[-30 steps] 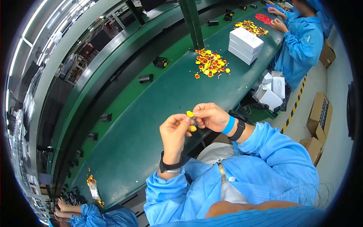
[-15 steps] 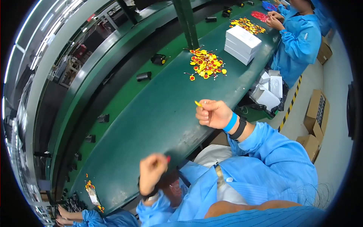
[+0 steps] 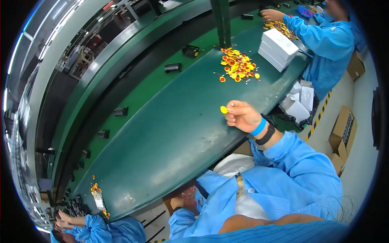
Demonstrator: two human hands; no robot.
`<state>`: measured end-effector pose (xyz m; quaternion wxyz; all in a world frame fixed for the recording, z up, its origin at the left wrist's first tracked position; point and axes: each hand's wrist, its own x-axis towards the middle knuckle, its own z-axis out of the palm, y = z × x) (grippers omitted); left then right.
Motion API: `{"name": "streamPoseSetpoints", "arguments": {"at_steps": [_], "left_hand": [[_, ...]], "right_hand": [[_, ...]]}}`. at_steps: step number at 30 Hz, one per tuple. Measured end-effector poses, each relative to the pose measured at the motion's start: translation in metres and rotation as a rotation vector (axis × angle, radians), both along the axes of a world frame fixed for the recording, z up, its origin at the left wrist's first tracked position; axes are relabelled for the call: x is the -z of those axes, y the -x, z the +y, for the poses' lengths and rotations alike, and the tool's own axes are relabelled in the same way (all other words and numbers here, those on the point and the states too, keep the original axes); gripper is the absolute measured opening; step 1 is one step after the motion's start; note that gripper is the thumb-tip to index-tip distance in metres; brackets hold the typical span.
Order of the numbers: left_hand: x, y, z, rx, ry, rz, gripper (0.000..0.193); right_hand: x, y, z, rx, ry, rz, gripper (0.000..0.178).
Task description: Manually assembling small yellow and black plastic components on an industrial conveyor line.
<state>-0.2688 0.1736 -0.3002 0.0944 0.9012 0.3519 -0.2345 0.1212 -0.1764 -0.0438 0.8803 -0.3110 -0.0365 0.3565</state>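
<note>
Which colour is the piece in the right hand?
The piece is yellow; head view shows it best.

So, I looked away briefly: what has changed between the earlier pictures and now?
The left hand let go of the yellow piece and moved down toward the body; a co-worker's hand stretched out leftward. The right hand still pinches that piece; the yellow-and-red pile stayed put.

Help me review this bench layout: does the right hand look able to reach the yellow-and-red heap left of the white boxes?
Probably yes: only green tabletop shows between the right hand and the heap; the white boxes stand aside. That hand holds a yellow piece, though.
</note>
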Motion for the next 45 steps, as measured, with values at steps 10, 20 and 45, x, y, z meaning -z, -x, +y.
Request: {"name": "streamPoseSetpoints", "arguments": {"at_steps": [10,20,45], "left_hand": [[-0.058,-0.022,0.008,-0.380,0.001,-0.193,0.026],[-0.241,-0.033,0.012,-0.479,0.664,-0.240,0.021],[-0.229,-0.352,0.244,-0.151,0.308,-1.152,0.041]], "right_hand": [[0.012,0.009,-0.004,0.240,0.532,-0.413,0.005],[0.025,0.012,-0.013,0.338,0.808,-0.700,0.006],[0.015,0.005,-0.021,0.373,0.928,-1.038,0.003]]}}
